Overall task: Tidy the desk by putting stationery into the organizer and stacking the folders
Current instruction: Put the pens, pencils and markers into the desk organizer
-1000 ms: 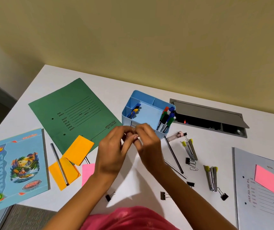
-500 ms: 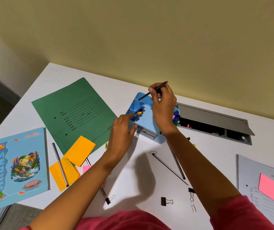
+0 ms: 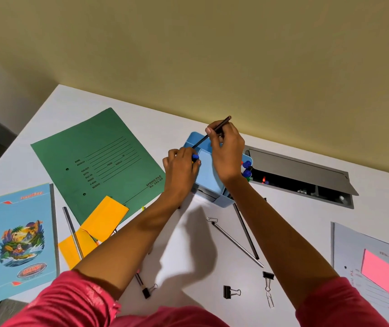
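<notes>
White bench (image 3: 294, 220) below a yellow wall, head view only. Right hand (image 3: 227, 156) raised over the blue organizer (image 3: 208, 182), fingers (image 3: 208, 131) pinching the pencil (image 3: 223, 123) — long axis slanted, lower end down-left at the rear-left compartment. Likely needs only a slide down that axis. Left hand (image 3: 180, 171) nearer that corner, fingers curled at the left rim — gripping rim or blue cap (image 3: 195, 157), cannot tell.

One wide-angle head view, close above the desk (image 3: 294, 208), forward and down toward the wall (image 3: 188, 55).
</notes>
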Demonstrator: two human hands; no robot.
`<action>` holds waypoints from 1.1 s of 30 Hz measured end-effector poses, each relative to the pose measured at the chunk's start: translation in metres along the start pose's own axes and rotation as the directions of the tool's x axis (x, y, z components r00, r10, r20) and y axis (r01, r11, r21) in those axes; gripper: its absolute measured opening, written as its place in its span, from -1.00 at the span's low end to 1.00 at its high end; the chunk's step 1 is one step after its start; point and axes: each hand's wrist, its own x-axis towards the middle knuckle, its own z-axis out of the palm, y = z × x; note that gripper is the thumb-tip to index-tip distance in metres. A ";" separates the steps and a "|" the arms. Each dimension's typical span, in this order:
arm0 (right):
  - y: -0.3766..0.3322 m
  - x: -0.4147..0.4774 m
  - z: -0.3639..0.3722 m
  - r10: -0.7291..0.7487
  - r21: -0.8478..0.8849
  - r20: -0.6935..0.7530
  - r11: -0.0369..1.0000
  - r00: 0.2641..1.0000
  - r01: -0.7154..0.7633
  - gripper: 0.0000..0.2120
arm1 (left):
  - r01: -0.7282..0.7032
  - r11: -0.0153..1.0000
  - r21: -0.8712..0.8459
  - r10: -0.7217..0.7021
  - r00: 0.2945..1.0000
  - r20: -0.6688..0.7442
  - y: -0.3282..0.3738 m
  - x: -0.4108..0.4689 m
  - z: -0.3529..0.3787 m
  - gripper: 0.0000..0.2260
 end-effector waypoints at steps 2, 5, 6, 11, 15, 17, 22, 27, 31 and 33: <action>0.003 0.001 0.002 0.009 0.000 0.013 1.000 1.000 -0.009 -0.87 | 0.033 0.999 0.018 -0.033 0.999 -0.044 -0.006 -0.002 -0.002 -0.81; 0.007 0.001 0.009 0.032 -0.030 0.071 0.999 0.997 -0.030 -0.88 | 0.111 0.993 -0.046 -0.115 0.989 -0.097 -0.016 -0.012 -0.005 -0.86; 0.009 0.000 0.013 0.034 -0.043 0.099 0.999 0.995 -0.030 -0.89 | 0.107 0.992 -0.067 -0.113 0.989 -0.094 -0.018 -0.015 -0.006 -0.88; 0.015 -0.004 0.027 0.063 -0.061 0.189 0.997 0.980 -0.052 -0.92 | 0.025 0.995 -0.093 -0.032 0.997 -0.067 -0.019 -0.022 -0.005 -0.90; 0.022 -0.002 0.032 0.143 -0.084 0.203 0.988 0.969 -0.128 -0.94 | 0.029 0.989 -0.145 -0.039 0.997 -0.068 -0.018 -0.023 -0.005 -0.82; 0.024 0.000 0.032 0.190 -0.062 0.185 0.981 0.964 -0.182 -0.93 | 0.023 0.989 -0.148 -0.034 0.997 -0.073 -0.018 -0.022 -0.006 -0.78; 0.024 0.005 0.032 0.259 -0.014 0.154 0.965 0.954 -0.260 -0.94 | -0.018 0.991 -0.131 0.008 0.997 -0.075 -0.018 -0.021 -0.009 -0.74; 0.022 0.006 0.024 0.298 0.054 0.119 0.950 0.947 -0.306 -0.92 | -0.018 0.982 -0.187 -0.004 0.993 -0.117 -0.016 -0.021 -0.013 -0.70; 0.022 0.007 0.018 0.297 0.056 0.134 0.950 0.945 -0.306 -0.91 | 0.014 0.968 -0.249 -0.051 0.989 -0.140 -0.014 -0.020 -0.016 -0.75; 0.023 0.006 0.015 0.311 0.049 0.152 0.946 0.938 -0.321 -0.84 | 0.038 0.964 -0.265 -0.076 0.988 -0.138 -0.014 -0.019 -0.017 -0.78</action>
